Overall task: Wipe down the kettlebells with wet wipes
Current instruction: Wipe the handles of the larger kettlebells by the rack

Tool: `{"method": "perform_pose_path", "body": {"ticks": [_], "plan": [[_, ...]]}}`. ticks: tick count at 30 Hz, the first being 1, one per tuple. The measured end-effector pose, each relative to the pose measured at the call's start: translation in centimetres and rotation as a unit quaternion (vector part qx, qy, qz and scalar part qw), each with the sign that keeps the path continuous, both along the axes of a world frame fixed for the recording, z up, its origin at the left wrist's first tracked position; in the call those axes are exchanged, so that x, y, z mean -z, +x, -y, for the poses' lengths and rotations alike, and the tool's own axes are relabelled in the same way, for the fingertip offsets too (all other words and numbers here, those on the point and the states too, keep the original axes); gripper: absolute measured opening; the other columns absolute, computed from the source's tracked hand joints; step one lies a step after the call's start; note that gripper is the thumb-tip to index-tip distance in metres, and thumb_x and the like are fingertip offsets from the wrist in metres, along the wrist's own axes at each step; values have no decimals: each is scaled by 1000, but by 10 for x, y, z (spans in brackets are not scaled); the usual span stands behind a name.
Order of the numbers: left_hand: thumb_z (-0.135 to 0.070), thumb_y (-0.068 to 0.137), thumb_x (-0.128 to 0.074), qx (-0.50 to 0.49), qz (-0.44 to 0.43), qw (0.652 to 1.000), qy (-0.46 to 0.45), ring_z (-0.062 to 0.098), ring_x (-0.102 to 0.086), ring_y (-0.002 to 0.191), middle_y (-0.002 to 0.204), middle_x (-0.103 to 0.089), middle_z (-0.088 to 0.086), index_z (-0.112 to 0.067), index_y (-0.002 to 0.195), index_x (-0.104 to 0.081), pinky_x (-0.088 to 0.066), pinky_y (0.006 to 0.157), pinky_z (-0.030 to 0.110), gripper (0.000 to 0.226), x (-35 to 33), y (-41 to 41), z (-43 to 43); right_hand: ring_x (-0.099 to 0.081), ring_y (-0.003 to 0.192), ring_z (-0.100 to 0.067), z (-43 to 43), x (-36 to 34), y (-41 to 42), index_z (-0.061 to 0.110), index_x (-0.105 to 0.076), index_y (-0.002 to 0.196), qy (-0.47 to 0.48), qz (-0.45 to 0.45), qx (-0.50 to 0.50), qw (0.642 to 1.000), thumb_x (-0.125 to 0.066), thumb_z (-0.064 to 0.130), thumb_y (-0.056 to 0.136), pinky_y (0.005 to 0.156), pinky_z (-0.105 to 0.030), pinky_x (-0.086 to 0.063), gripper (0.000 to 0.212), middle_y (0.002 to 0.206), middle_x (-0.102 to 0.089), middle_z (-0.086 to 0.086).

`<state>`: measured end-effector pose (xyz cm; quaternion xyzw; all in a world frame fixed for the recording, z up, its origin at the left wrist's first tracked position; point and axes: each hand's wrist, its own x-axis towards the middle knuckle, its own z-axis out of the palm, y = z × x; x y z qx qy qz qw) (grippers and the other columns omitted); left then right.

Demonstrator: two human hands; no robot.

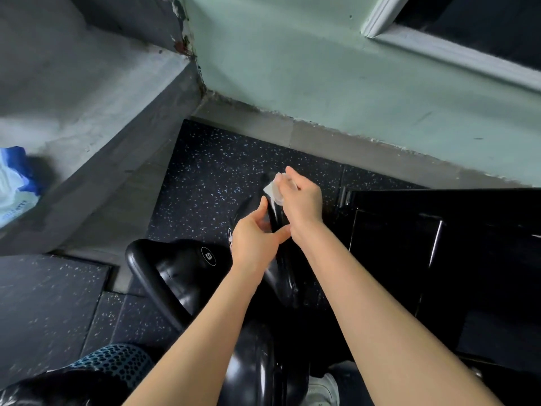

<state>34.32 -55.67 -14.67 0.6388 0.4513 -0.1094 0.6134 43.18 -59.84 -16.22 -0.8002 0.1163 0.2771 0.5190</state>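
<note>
Speckled black rubber floor (222,183) meets a pale green wall (292,68) at the far side, and in the middle of it stands a glossy black kettlebell (275,216) with a smooth handle. The left hand (254,244) curls around the near part of this handle. The right hand (303,200) pinches a crumpled white wet wipe (273,190) against its far part.
</note>
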Motion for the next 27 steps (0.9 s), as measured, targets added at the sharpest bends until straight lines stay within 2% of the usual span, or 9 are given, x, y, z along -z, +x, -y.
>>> {"method": "perform_pose_path", "body": {"ticks": [3, 7, 10, 13, 15, 18, 21, 23, 27], "plan": [[-26, 81, -71, 17, -5, 999, -41, 8, -50, 111, 118, -51, -11, -38, 144, -29, -39, 96, 25, 77, -9, -21, -1, -49, 125, -12, 9, -2, -8, 12, -50, 134, 3, 8, -79, 997, -52, 21, 95, 102, -20, -36, 40, 138, -52, -1], [-14, 85, -65, -40, 1, 998, -47, 14, -55, 109, 122, -55, -3, -38, 140, -35, -41, 89, 25, 67, -18, -50, -6, -49, 123, -8, 41, -8, -35, 12, -42, 138, -19, 25, -142, 989, -49, 25, 96, 100, -14, -34, 45, 138, -51, 2], [-9, 89, -57, -58, 27, 996, -63, 8, -55, 98, 123, -56, -3, -36, 138, -40, -44, 91, 29, 59, -23, -52, -9, -54, 94, 10, 65, -10, -64, 13, -48, 135, 5, -16, -142, 990, -47, 25, 97, 79, 1, -38, 39, 116, -59, 12], [-4, 91, -48, -27, 54, 995, -77, 5, -55, 95, 122, -58, -7, -32, 134, -48, -45, 100, 31, 51, -25, -43, -6, -52, 65, 12, 62, -12, -56, 21, -64, 94, 7, -34, -155, 987, -42, 22, 100, 68, -8, -41, 23, 76, -57, 18], [0, 92, -42, -4, 71, 995, -74, 3, -55, 97, 116, -59, -11, -32, 130, -51, -44, 94, 20, 51, -26, -35, -3, -50, 53, 12, 52, -15, -47, 22, -56, 74, 23, -38, -147, 988, -39, 21, 101, 60, -9, -40, 32, 62, -51, 17], [6, 89, -36, 42, 82, 995, -41, 0, -45, 123, 135, -49, -15, -30, 137, -45, -32, 100, 14, 61, -28, -25, -3, -55, 65, 11, 59, -7, -63, 15, -57, 90, 48, -46, -146, 987, -42, 29, 99, 65, -6, -44, 22, 78, -59, 11], [12, 82, -31, 110, 75, 991, 18, 3, -30, 138, 149, -37, -15, -28, 142, -38, -25, 114, 24, 73, -23, -16, -11, -59, 90, -5, 84, 0, -94, 6, -55, 107, 53, -46, -156, 985, -43, 30, 98, 81, -16, -46, 28, 97, -63, 0], [17, 75, -28, 152, 73, 985, 33, 7, -28, 140, 152, -31, -14, -25, 143, -36, -30, 114, 33, 81, -20, -9, -16, -58, 102, -9, 92, 0, -98, 6, -54, 118, 40, -47, -172, 983, -42, 24, 99, 85, -11, -44, 29, 110, -63, -4], [22, 71, -24, 188, 65, 980, 14, 12, -30, 141, 154, -25, -16, -21, 144, -36, -40, 107, 29, 86, -18, -3, -26, -57, 80, -9, 74, 4, -84, 6, -54, 100, 25, -27, -153, 987, -42, 25, 97, 66, -12, -42, 22, 91, -64, -7]]}}
